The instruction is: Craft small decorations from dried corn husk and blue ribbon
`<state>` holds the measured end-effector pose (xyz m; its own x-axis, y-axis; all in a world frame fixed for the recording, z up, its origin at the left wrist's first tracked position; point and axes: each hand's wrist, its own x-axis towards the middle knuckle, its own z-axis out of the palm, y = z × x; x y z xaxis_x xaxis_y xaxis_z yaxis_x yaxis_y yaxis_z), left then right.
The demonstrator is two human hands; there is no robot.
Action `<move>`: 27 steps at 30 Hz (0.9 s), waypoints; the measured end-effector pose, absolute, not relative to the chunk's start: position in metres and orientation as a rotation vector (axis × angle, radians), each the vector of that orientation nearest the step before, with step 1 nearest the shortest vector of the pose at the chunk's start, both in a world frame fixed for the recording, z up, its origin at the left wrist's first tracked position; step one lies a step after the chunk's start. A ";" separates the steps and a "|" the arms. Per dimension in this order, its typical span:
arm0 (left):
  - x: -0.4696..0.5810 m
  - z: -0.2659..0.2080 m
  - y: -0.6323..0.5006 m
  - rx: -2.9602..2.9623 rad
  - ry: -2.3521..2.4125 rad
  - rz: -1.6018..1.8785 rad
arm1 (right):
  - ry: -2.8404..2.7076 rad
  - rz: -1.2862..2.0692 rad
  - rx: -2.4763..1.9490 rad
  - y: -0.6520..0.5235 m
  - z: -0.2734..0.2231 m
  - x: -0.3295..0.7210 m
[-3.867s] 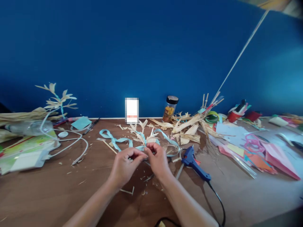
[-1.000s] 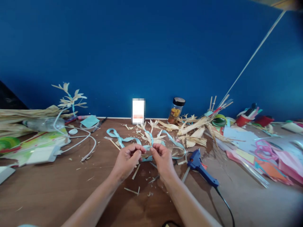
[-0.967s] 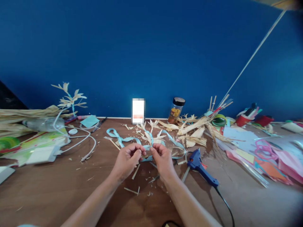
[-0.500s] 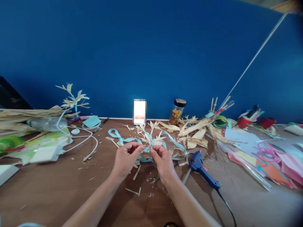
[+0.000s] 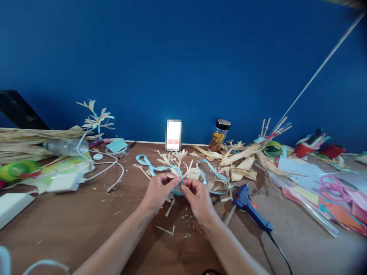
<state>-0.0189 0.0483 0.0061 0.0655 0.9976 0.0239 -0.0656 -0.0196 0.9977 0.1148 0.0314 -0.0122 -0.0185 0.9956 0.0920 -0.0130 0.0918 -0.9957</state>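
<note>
Low over the table, my left hand (image 5: pixel 157 193) has thumb and forefinger pinched on a light blue ribbon (image 5: pixel 213 173) at the stem of a husk flower sprig (image 5: pixel 180 156). My right hand (image 5: pixel 199 198) pinches the lower end of that wrapped stem, its fingertips almost meeting the left ones. Pale, pointed dried-husk petals fan out above both hands. Loops of the ribbon lie on the table to either side. The exact spot where ribbon and stem meet is partly hidden by my fingers.
A blue glue gun (image 5: pixel 248 202) lies right of my right hand, its cord running forward. Behind stand a blurred white object (image 5: pixel 173 135) and a black-lidded jar (image 5: pixel 219 135). A finished-looking sprig (image 5: pixel 99 118), white cables and a charger (image 5: pixel 64 182) are left; husks (image 5: pixel 241 164) and papers right.
My left fingertips have moved in against the stem beside my right fingertips; the ribbon stretch that showed between the hands is now up at the stem. The view has shifted slightly.
</note>
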 end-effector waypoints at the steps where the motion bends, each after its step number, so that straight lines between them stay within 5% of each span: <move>1: -0.018 0.006 0.048 1.214 1.106 1.202 | -1.269 1.149 -1.132 0.032 -0.012 0.115; 27: -0.018 0.007 0.047 1.153 1.116 1.204 | -1.311 1.217 -1.098 0.030 -0.005 0.117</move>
